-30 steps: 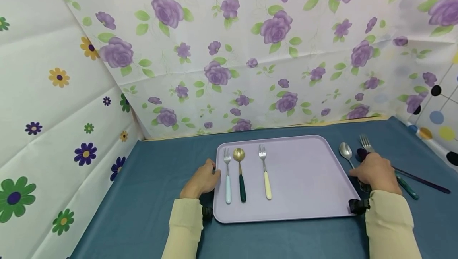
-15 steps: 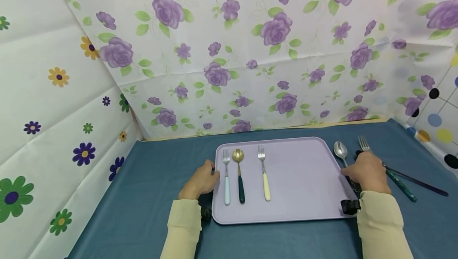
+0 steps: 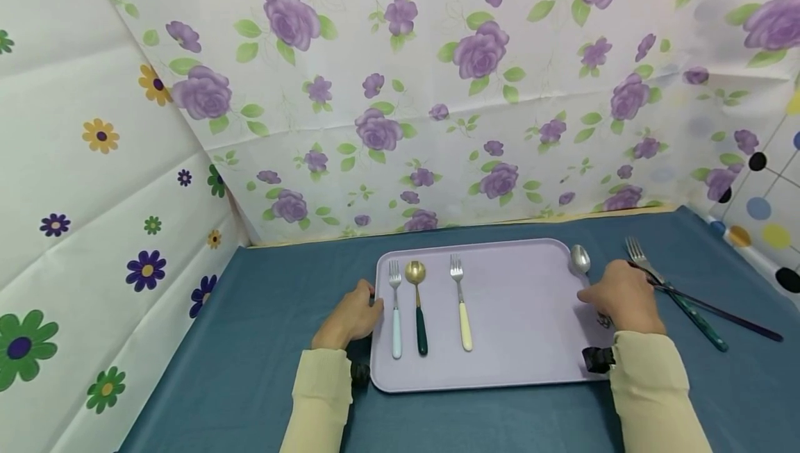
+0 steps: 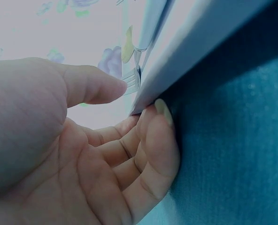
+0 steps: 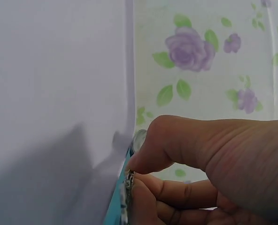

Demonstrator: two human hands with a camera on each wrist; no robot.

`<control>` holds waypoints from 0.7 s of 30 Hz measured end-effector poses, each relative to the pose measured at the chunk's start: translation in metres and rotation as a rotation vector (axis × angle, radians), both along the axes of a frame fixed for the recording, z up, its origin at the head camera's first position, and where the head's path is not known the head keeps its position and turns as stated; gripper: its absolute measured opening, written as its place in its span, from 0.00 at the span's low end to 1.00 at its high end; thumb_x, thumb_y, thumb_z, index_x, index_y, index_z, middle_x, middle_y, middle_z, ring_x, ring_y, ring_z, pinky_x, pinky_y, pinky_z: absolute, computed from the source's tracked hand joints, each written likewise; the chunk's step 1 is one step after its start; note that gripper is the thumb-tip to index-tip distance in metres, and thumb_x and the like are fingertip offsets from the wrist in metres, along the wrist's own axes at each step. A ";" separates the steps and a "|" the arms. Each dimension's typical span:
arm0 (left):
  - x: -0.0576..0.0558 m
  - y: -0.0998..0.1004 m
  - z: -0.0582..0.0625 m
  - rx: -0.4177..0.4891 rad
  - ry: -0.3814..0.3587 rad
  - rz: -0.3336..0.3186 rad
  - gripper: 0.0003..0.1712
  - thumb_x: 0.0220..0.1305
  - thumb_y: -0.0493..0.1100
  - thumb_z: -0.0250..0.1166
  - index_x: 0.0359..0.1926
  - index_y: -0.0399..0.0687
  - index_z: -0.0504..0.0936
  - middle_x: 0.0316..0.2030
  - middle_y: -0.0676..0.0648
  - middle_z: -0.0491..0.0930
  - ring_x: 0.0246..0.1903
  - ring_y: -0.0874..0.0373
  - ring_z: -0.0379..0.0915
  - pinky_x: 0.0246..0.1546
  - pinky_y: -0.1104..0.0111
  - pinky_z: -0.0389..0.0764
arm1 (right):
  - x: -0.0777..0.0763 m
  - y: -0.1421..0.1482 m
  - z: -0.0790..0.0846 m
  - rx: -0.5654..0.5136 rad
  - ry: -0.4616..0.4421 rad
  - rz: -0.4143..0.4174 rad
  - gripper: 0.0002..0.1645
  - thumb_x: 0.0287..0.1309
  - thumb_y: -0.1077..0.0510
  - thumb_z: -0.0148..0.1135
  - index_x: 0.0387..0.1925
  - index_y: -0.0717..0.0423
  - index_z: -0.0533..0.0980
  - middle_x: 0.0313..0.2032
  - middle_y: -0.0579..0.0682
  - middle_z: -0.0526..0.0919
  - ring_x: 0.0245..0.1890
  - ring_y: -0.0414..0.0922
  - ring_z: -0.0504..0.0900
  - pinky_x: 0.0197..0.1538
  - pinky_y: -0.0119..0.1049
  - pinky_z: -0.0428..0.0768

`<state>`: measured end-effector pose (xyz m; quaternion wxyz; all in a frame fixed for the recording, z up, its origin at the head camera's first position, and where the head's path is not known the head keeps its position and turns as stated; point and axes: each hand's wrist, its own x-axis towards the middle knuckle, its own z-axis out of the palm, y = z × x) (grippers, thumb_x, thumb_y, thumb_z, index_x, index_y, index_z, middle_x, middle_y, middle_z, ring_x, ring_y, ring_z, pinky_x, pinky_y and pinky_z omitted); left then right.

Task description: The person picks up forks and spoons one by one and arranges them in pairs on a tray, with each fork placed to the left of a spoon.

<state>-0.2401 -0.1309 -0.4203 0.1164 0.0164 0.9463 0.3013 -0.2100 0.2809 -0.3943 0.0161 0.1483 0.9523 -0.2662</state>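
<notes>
My left hand (image 3: pixel 350 315) is at the left edge of a pale lilac tray (image 3: pixel 519 328). In the left wrist view its fingers (image 4: pixel 160 140) curl against the underside of the rim, with the thumb above. My right hand (image 3: pixel 627 298) pinches a silver spoon (image 3: pixel 580 258) by its ornate handle (image 5: pixel 127 194), over the tray's right edge. The spoon's bowl points away from me; part of its handle is hidden by the hand. On the tray lie a light-blue-handled fork (image 3: pixel 396 321), a gold spoon with a dark green handle (image 3: pixel 420 314) and a cream-handled fork (image 3: pixel 464 310).
Right of the tray, a green-handled fork (image 3: pixel 696 317) lies crossed with a dark, slim-handled utensil (image 3: pixel 731 312), whose far end is partly hidden by my right hand. A blue cloth (image 3: pixel 262 356) covers the table. Flowered sheets (image 3: pixel 375 57) stand at the back and left.
My right hand has moved left with the silver spoon, from beside the crossed utensils to the tray's right edge. The left hand stays in place.
</notes>
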 end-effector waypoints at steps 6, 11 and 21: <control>0.000 0.000 0.001 -0.006 -0.005 0.003 0.24 0.73 0.47 0.50 0.63 0.37 0.63 0.47 0.38 0.77 0.38 0.53 0.73 0.41 0.55 0.76 | -0.001 -0.017 0.001 -0.037 0.010 0.032 0.24 0.47 0.55 0.70 0.32 0.74 0.73 0.22 0.60 0.72 0.21 0.51 0.73 0.21 0.41 0.72; 0.001 0.001 0.000 -0.008 -0.002 0.004 0.24 0.73 0.47 0.50 0.62 0.37 0.63 0.48 0.38 0.77 0.39 0.53 0.74 0.42 0.54 0.76 | -0.003 -0.032 0.002 -0.043 0.012 0.048 0.26 0.46 0.55 0.70 0.34 0.77 0.74 0.24 0.62 0.74 0.22 0.52 0.73 0.22 0.43 0.73; -0.001 0.001 0.001 -0.018 -0.005 0.004 0.24 0.73 0.47 0.50 0.62 0.37 0.63 0.48 0.38 0.77 0.39 0.53 0.74 0.43 0.53 0.76 | -0.010 -0.055 -0.002 -0.039 0.057 0.092 0.21 0.45 0.55 0.70 0.29 0.70 0.74 0.22 0.57 0.72 0.21 0.50 0.71 0.21 0.41 0.70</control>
